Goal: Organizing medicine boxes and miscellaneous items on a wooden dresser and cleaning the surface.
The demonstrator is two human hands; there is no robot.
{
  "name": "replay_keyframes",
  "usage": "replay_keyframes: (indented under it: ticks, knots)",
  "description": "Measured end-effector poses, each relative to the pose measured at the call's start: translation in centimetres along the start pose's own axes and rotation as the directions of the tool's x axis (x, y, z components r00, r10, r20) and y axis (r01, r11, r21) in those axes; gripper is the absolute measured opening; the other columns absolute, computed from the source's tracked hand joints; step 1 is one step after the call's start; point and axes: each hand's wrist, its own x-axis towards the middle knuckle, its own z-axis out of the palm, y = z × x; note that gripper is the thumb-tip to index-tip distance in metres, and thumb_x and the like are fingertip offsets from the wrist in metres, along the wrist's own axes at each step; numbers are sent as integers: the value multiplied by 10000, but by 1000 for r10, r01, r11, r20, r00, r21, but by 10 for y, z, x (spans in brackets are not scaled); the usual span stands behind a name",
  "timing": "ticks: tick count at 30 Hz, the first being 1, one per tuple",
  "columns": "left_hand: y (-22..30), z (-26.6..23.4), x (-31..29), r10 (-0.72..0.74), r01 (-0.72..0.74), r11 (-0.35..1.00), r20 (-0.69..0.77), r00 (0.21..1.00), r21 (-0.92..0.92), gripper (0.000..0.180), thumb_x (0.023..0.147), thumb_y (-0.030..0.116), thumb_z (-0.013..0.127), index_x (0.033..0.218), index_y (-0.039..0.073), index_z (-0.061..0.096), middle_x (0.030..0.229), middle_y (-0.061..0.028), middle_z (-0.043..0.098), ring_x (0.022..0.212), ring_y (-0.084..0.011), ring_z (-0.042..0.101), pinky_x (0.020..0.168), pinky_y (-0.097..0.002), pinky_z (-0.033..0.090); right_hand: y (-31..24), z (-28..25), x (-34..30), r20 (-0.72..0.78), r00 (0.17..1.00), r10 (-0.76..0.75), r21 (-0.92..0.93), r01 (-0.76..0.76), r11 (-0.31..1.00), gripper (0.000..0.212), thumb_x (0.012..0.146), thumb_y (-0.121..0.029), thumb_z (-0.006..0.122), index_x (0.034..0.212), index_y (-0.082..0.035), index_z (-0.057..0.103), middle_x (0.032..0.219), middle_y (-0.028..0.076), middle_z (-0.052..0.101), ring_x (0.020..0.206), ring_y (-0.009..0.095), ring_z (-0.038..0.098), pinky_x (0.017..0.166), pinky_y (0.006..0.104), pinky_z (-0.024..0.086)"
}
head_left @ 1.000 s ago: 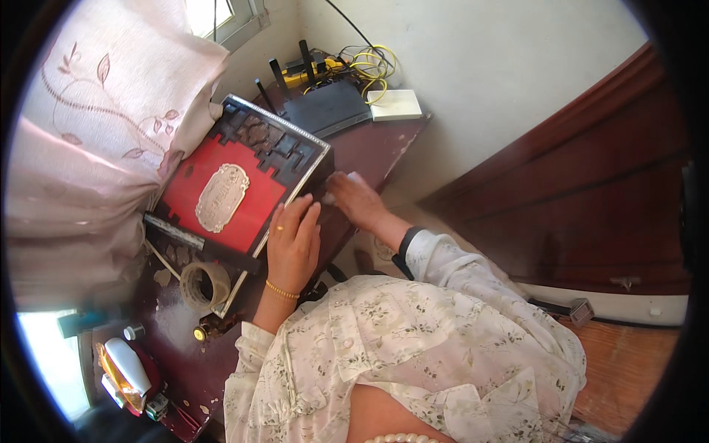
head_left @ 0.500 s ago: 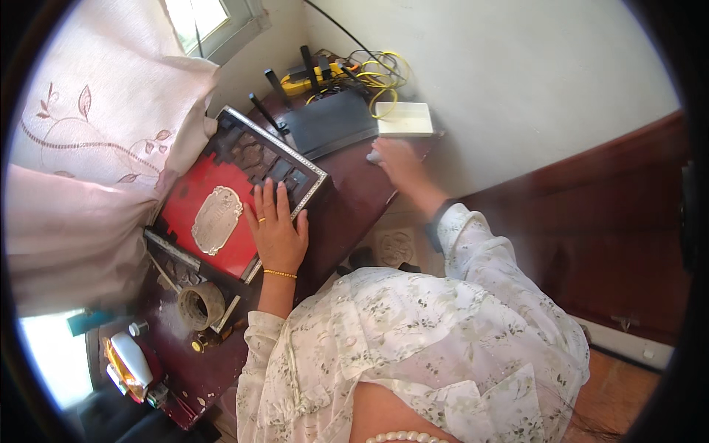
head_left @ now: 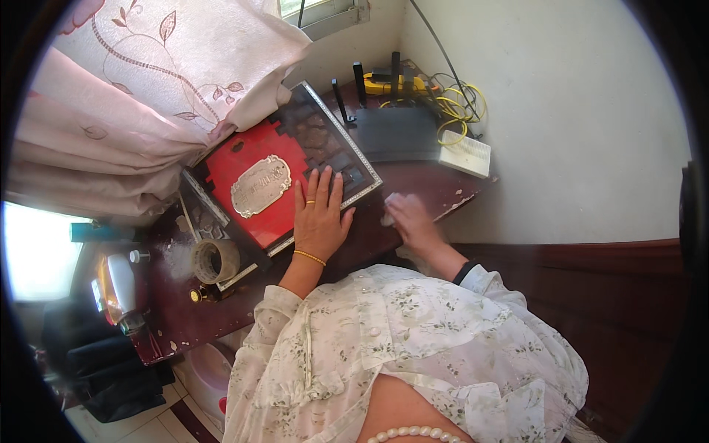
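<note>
My left hand (head_left: 320,215) lies flat, fingers spread, on the lower right part of a red and dark box (head_left: 221,173) with a silver patterned edge. An ornate silver plaque (head_left: 261,186) is fixed to the box's red face. To the right of the box, my right hand (head_left: 415,224) is closed on a small whitish cloth or wad (head_left: 388,217) against the dark red tabletop (head_left: 362,235). That hand is blurred, and the wad is mostly hidden under its fingers.
A black router (head_left: 396,133) with upright antennas and a white box (head_left: 465,153) stand at the back, among yellow cables (head_left: 473,103). Left of me are a tape roll (head_left: 215,261), a small bottle (head_left: 199,294) and a white bottle (head_left: 120,283). A pink curtain (head_left: 140,148) hangs over the left side.
My right hand has moved from beside the white box nearer to me along the tabletop. My left hand stays on the box. The whole view has shifted and turned.
</note>
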Motion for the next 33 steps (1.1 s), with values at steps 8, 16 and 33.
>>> replay_keyframes:
  ticks: [8, 16, 33]
  knots:
    - [-7, -6, -5, -71, 65, 980, -28, 997, -186, 693, 839, 302, 721, 1426, 39, 464, 1513, -157, 413, 1435, -348, 338, 1193, -535, 200, 2, -39, 46, 32, 983, 181, 515, -171, 840, 316, 884, 18, 560, 1191, -27, 617, 1132, 143, 662, 1110, 327, 628, 989, 372, 470]
    - [-6, -1, -5, -124, 118, 989, -66, 990, -87, 670, 875, 368, 679, 1406, 9, 481, 1504, -151, 427, 1436, -336, 340, 1187, -537, 213, -54, -79, 215, -251, 885, -392, 14, 408, 913, 288, 823, -77, 694, 1093, -61, 595, 1055, 121, 658, 973, 346, 640, 808, 433, 533]
    - [-7, 2, -10, -120, 117, 992, -88, 989, -40, 662, 892, 470, 627, 1360, 10, 544, 1480, -152, 449, 1418, -327, 354, 1191, -544, 203, -30, -17, 267, 95, 967, -239, -150, 251, 956, 168, 826, -80, 621, 985, -100, 672, 991, 108, 672, 969, 336, 633, 829, 460, 517]
